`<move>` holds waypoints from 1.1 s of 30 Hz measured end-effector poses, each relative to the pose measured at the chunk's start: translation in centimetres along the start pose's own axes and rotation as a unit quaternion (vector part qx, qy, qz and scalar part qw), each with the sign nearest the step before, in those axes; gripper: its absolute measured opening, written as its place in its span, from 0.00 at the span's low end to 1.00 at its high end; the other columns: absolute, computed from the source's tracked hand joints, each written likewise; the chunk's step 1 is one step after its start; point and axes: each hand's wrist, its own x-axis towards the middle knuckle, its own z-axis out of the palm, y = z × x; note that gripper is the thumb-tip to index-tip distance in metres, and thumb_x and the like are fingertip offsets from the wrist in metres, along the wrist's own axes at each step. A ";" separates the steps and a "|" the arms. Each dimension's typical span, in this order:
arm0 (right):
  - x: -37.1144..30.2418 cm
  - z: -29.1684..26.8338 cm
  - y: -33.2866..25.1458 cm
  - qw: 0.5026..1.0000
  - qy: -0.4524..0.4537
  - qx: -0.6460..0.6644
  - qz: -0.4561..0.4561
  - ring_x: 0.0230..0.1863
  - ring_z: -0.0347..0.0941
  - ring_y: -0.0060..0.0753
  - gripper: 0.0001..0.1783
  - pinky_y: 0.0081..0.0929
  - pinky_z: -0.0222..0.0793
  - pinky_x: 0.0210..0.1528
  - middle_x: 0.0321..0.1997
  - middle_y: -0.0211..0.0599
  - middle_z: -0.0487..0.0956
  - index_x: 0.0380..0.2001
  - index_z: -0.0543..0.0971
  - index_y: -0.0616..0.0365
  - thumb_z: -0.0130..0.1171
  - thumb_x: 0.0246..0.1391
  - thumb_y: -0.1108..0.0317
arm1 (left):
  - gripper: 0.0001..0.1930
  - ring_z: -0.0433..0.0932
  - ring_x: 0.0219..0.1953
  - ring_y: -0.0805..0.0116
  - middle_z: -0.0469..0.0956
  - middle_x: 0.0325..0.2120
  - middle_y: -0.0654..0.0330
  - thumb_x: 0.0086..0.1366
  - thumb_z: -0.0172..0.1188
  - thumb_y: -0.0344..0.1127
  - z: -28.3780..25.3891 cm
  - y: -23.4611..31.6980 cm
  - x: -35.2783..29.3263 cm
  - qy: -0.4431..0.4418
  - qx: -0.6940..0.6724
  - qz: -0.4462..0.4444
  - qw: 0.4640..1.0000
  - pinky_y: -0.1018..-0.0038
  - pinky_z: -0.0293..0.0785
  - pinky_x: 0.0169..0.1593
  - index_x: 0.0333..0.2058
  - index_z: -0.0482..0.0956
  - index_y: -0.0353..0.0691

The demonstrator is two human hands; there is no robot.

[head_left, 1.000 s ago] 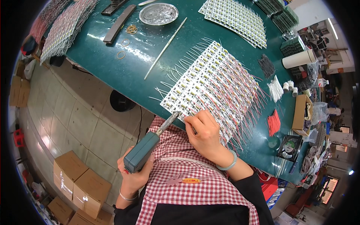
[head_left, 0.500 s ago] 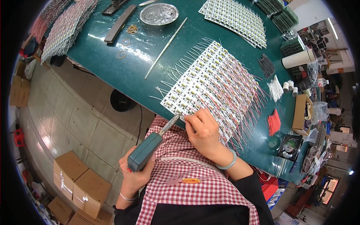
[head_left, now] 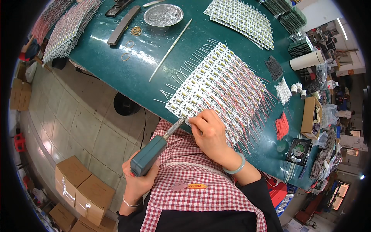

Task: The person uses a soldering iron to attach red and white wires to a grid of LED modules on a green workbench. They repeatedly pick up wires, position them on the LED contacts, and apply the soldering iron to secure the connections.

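A green-bodied soldering gun [head_left: 148, 156] is gripped in my left hand [head_left: 140, 181], fingers wrapped around it. Its pale, crusted tip reaches the near left corner of a white circuit board panel [head_left: 184, 92]. Rows of small yellowish parts cover the panel; white wires stick out along its left side and red and white wires lie across its right. My right hand [head_left: 210, 133] rests over the panel's near edge, thumb and fingers pinched together beside the iron's tip. Whatever sits between those fingertips is hidden.
Beyond the panel lie a thin rod [head_left: 170, 51], a round metal dish [head_left: 163, 15], rubber bands [head_left: 136, 31] and a dark bar [head_left: 124, 25]. More panels [head_left: 241, 24] are stacked at the far right. Black [head_left: 273, 68], white [head_left: 283, 92] and red wire bundles [head_left: 282, 126] and a fan [head_left: 298, 150] sit rightward.
My right hand has shifted very slightly up and away from me, still pinched. The soldering gun's tip stays at the same corner of the panel, its body barely moved.
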 end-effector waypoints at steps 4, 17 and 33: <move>0.2 -0.2 0.0 1.000 -0.012 -0.002 0.000 0.34 0.71 0.40 0.09 0.34 0.69 0.33 0.30 0.35 0.72 0.30 0.80 0.59 0.64 0.43 0.80 | 0.08 0.75 0.25 0.75 0.79 0.26 0.58 0.52 0.68 0.22 -0.1 0.1 0.0 0.031 -0.007 0.027 0.999 0.78 0.70 0.29 0.33 0.81 0.29; 0.3 0.1 -0.1 1.000 -0.016 -0.013 0.016 0.34 0.71 0.40 0.04 0.35 0.70 0.35 0.29 0.36 0.73 0.28 0.80 0.59 0.65 0.47 0.77 | 0.08 0.78 0.25 0.73 0.81 0.26 0.57 0.52 0.68 0.22 -0.2 -0.5 -0.2 0.037 -0.030 -0.005 0.999 0.77 0.71 0.28 0.32 0.81 0.28; -1.1 0.6 0.4 0.994 0.003 -0.076 -0.084 0.33 0.70 0.36 0.11 0.32 0.66 0.34 0.30 0.34 0.73 0.33 0.81 0.59 0.62 0.42 0.79 | 0.08 0.77 0.24 0.74 0.81 0.25 0.58 0.54 0.69 0.22 -0.3 -1.0 -0.3 0.046 -0.044 -0.007 0.998 0.78 0.72 0.29 0.32 0.81 0.28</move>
